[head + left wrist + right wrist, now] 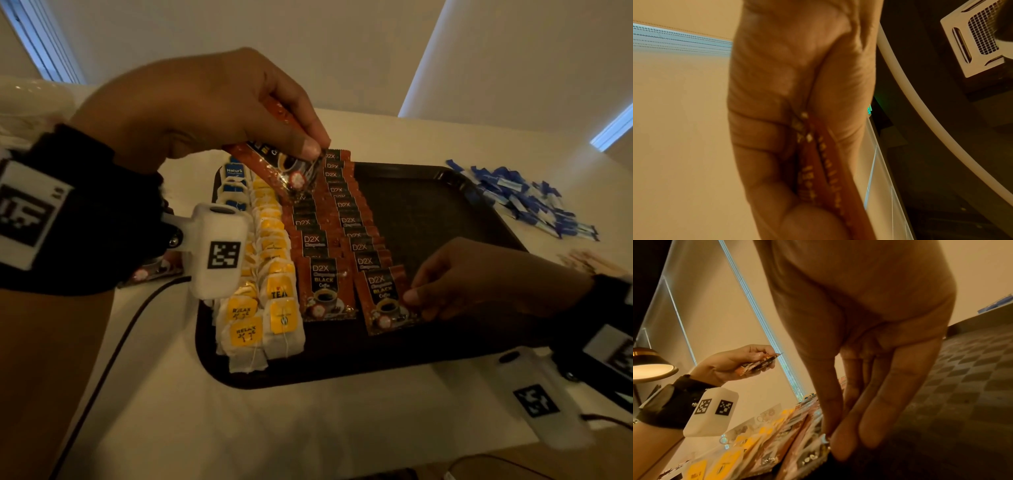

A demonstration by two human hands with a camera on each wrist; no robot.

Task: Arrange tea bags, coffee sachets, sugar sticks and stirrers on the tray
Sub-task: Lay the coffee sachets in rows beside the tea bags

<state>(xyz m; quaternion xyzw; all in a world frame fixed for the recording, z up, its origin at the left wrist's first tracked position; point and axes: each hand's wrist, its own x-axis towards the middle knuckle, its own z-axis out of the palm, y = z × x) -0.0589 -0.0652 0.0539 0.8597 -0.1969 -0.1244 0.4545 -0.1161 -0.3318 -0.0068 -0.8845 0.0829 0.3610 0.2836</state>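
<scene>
A dark tray holds two columns of tea bags at its left and two overlapping columns of brown coffee sachets beside them. My left hand is raised over the far end of the tray and grips a small bundle of coffee sachets, seen edge-on in the left wrist view. My right hand pinches the right edge of the nearest sachet of the second coffee column, thumb and fingertips meeting on it. The tray's right half is bare.
A heap of blue sugar sticks lies on the white table right of the tray. Wooden stirrers lie nearer, by my right wrist. A few loose sachets and a dark cable are on the table's left.
</scene>
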